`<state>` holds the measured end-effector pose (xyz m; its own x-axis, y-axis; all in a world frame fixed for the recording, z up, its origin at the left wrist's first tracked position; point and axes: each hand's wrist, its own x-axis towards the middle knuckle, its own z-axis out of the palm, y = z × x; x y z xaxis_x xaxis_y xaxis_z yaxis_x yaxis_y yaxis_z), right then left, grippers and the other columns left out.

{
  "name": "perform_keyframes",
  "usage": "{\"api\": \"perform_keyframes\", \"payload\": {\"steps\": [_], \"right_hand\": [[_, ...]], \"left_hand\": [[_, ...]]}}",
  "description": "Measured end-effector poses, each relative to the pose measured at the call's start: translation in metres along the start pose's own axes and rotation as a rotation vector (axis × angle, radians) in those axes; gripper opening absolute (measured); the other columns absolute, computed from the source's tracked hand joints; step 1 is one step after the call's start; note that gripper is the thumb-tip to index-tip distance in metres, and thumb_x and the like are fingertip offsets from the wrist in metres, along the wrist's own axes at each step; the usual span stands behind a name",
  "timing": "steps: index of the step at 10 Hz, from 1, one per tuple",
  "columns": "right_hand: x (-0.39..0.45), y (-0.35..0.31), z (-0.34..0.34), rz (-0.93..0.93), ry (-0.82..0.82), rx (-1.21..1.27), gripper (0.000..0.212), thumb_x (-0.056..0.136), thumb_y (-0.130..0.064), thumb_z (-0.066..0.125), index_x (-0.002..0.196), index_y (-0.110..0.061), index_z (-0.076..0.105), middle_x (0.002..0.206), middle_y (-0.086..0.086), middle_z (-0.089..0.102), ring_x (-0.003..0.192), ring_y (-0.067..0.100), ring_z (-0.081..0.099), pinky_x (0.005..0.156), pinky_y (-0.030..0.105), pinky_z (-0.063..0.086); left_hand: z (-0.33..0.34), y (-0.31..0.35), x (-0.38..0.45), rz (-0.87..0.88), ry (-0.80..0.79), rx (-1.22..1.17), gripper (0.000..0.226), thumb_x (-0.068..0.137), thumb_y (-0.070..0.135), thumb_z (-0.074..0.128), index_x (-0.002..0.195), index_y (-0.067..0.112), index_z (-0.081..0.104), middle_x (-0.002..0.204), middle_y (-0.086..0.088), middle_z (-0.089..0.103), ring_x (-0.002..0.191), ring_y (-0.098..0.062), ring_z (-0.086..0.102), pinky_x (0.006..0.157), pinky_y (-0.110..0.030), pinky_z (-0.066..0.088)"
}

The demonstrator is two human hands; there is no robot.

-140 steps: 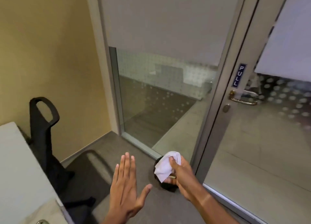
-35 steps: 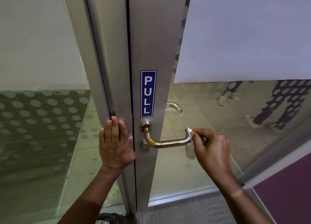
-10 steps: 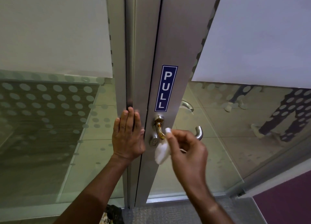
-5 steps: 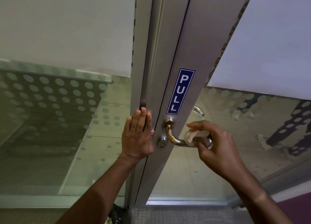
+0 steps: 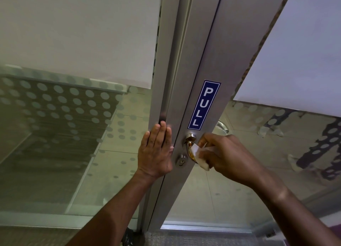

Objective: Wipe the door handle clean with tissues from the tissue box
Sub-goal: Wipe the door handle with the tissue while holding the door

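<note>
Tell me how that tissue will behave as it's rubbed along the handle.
The tissue looks crumpled and limp in the right hand, so it probably moulds round the door handle. Being thin, it may tear or bunch. The polished metal likely lets it slide.

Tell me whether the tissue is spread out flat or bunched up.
Bunched. The tissue is a folded wad pinched in the right hand against the door handle, not spread.

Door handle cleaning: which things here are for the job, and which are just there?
For the job:
- door handle, brass-coloured
- tissue, pressed on the handle by the right hand
- left hand, flat against the door frame

Just there:
- PULL sign
- keyhole
- dotted glass panel
- outer handle, behind the glass
</note>
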<state>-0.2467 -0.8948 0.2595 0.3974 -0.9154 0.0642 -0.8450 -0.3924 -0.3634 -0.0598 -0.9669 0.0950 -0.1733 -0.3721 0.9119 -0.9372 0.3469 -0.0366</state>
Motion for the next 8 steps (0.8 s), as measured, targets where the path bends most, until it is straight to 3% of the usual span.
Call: {"api": "perform_keyframes", "payload": {"steps": [1, 2, 3, 4, 5, 6, 8], "right_hand": [[0.001, -0.004, 0.008, -0.061, 0.038, -0.145, 0.021, 0.087, -0.015, 0.067, 0.106, -0.022, 0.069, 0.106, -0.004, 0.064, 0.096, 0.01, 0.062, 0.081, 0.02, 0.053], [-0.005, -0.007, 0.012, -0.067, 0.038, -0.183, 0.018, 0.088, -0.016, 0.062, 0.102, -0.023, 0.071, 0.102, -0.006, 0.058, 0.089, 0.011, 0.06, 0.077, 0.025, 0.054], [-0.014, -0.008, 0.016, -0.072, 0.052, -0.206, 0.024, 0.093, -0.038, 0.051, 0.086, -0.024, 0.07, 0.087, -0.009, 0.054, 0.07, 0.006, 0.055, 0.063, 0.027, 0.051], [-0.018, -0.01, 0.025, -0.041, 0.141, -0.256, 0.022, 0.094, -0.036, 0.055, 0.082, -0.026, 0.071, 0.08, -0.007, 0.055, 0.067, 0.009, 0.053, 0.059, 0.033, 0.05], [-0.014, -0.013, 0.035, 0.019, 0.222, -0.268, 0.021, 0.089, -0.024, 0.065, 0.069, -0.022, 0.071, 0.071, -0.005, 0.059, 0.06, 0.011, 0.053, 0.054, 0.024, 0.044], [-0.007, -0.016, 0.039, 0.057, 0.248, -0.274, 0.022, 0.08, -0.011, 0.074, 0.06, -0.016, 0.068, 0.062, -0.001, 0.06, 0.051, 0.013, 0.052, 0.048, 0.01, 0.024], [0.009, -0.028, 0.049, -0.003, 0.239, -0.316, 0.007, 0.077, -0.008, 0.076, 0.082, -0.01, 0.072, 0.079, 0.006, 0.066, 0.069, 0.022, 0.064, 0.056, 0.025, 0.044]], "left_hand": [[-0.001, 0.0, 0.001, 0.002, 0.001, 0.003, 0.086, 0.088, 0.029, 0.04, 0.157, 0.006, -0.005, 0.166, -0.011, -0.012, 0.154, -0.023, -0.007, 0.125, -0.038, -0.003], [0.0, 0.0, 0.0, 0.001, 0.003, 0.003, 0.085, 0.088, 0.028, 0.04, 0.157, 0.006, -0.005, 0.166, -0.01, -0.011, 0.154, -0.022, -0.007, 0.125, -0.038, -0.003], [0.0, 0.0, 0.0, 0.003, 0.005, 0.005, 0.085, 0.088, 0.029, 0.04, 0.157, 0.006, -0.006, 0.166, -0.01, -0.012, 0.154, -0.022, -0.007, 0.124, -0.038, -0.004], [0.0, 0.0, 0.001, 0.005, 0.01, 0.005, 0.085, 0.088, 0.028, 0.04, 0.157, 0.006, -0.006, 0.166, -0.01, -0.012, 0.154, -0.022, -0.007, 0.124, -0.038, -0.004], [0.001, 0.0, 0.0, 0.004, 0.011, -0.003, 0.084, 0.089, 0.028, 0.039, 0.157, 0.007, -0.007, 0.166, -0.01, -0.012, 0.154, -0.022, -0.008, 0.124, -0.038, -0.004], [0.001, -0.001, -0.001, 0.004, 0.009, -0.004, 0.084, 0.09, 0.029, 0.039, 0.157, 0.007, -0.007, 0.166, -0.01, -0.012, 0.153, -0.022, -0.008, 0.124, -0.038, -0.004], [0.003, -0.002, -0.002, 0.008, 0.002, 0.012, 0.069, 0.101, 0.033, 0.024, 0.157, 0.007, -0.008, 0.165, -0.01, -0.014, 0.153, -0.022, -0.01, 0.124, -0.038, -0.005]]}}
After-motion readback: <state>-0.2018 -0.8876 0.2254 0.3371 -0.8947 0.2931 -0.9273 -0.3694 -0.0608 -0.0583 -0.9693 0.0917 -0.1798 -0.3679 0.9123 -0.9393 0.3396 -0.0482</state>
